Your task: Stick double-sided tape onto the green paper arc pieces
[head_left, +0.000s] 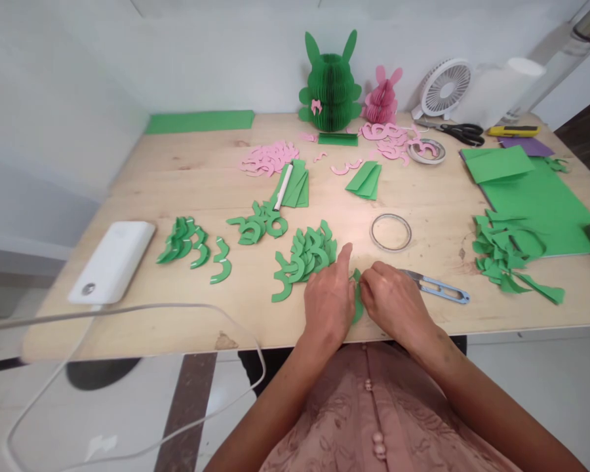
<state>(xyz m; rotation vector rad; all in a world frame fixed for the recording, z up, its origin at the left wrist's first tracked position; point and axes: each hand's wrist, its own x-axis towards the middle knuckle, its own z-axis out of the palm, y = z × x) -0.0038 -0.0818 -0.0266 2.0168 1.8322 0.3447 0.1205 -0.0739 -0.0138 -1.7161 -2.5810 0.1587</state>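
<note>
A curved green paper piece (358, 307) lies between my two hands near the table's front edge. My left hand (330, 295) holds its left side, with the index finger stretched forward. Bent fingers of my right hand (391, 295) pinch the same piece near its top. Just left of my left hand is a pile of scalloped green cutouts (307, 252). Blue-handled snips (442, 289) rest right beside my right hand, and a thin tape ring (390, 232) lies beyond it. The fingertips partly hide the paper.
A white power bank (112, 262) with a cable sits at the left. Green scraps (506, 252) and green sheets (541, 203) are at the right. Pink cutouts (270, 158), a green paper rabbit (330, 92), a pink one (382, 101), black scissors (465, 134) and a fan (445, 88) stand or lie further back.
</note>
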